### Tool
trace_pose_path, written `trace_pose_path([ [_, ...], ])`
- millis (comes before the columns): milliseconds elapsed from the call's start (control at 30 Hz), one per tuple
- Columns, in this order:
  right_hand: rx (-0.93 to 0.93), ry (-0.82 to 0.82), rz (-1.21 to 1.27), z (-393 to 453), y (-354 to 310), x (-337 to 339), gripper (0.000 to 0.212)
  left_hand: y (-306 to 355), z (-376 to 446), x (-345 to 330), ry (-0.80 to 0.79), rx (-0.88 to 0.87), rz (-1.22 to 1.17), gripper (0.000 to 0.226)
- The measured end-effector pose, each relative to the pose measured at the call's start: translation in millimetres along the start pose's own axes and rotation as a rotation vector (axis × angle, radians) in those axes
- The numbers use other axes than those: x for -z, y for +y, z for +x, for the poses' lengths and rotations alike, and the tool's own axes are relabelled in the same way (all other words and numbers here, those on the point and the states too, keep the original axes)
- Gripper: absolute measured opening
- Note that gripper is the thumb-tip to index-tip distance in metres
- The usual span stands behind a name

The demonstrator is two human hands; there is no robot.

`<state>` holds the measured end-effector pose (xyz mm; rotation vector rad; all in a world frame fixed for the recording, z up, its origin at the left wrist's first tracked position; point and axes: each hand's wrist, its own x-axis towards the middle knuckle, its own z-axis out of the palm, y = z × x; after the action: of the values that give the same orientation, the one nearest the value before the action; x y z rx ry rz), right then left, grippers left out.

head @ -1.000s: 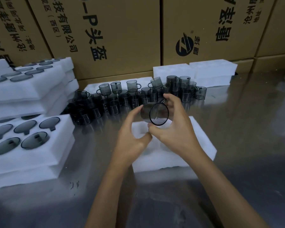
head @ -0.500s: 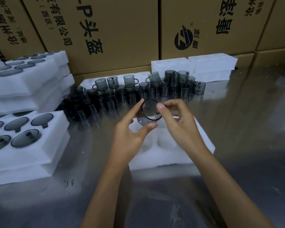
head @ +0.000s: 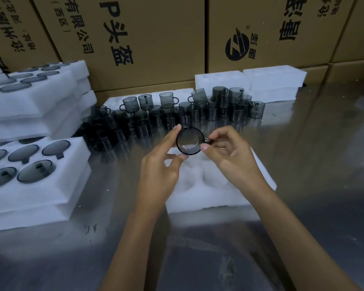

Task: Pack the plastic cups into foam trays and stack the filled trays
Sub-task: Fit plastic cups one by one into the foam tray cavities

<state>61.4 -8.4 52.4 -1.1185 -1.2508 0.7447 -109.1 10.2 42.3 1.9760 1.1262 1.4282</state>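
A smoky grey plastic cup (head: 190, 141) is held between both hands, its round mouth turned toward me, above the far end of a white foam tray (head: 210, 185) with empty round hollows. My left hand (head: 162, 171) pinches the cup's rim between forefinger and thumb on its left side. My right hand (head: 233, 158) pinches the right side where the handle sticks out. Behind them a crowd of loose grey cups (head: 177, 116) stands on the steel table.
Filled foam trays (head: 36, 181) are stacked at the left, with a taller stack (head: 29, 101) behind them. Empty foam blocks (head: 250, 85) sit at the back right. Cardboard boxes (head: 156, 38) wall off the rear. Bare steel table (head: 313, 164) stretches to the right.
The cup has turned in my hands and shifted a little left, so its mouth faces me squarely. The right hand's grip moved from around the cup to its handle side.
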Motion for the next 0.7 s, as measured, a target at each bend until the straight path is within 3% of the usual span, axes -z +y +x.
trace_pose_path([
  [200, 0.037, -0.021, -0.099, -0.6, 2.3, -2.7, 0.018, -3.6, 0.4, 3.6, 0.038, 0.026, -0.019, 0.071],
  [433, 0.048, -0.104, -0.254, -5.8, 4.6, -6.8, 0.011, -3.7, 6.1, 4.1, -0.038, 0.095, -0.284, 0.066],
  [700, 0.084, -0.142, -0.501, -8.3, 6.5, -11.5, 0.004, -16.5, 4.5, 3.8, -0.115, 0.141, -0.316, 0.056],
])
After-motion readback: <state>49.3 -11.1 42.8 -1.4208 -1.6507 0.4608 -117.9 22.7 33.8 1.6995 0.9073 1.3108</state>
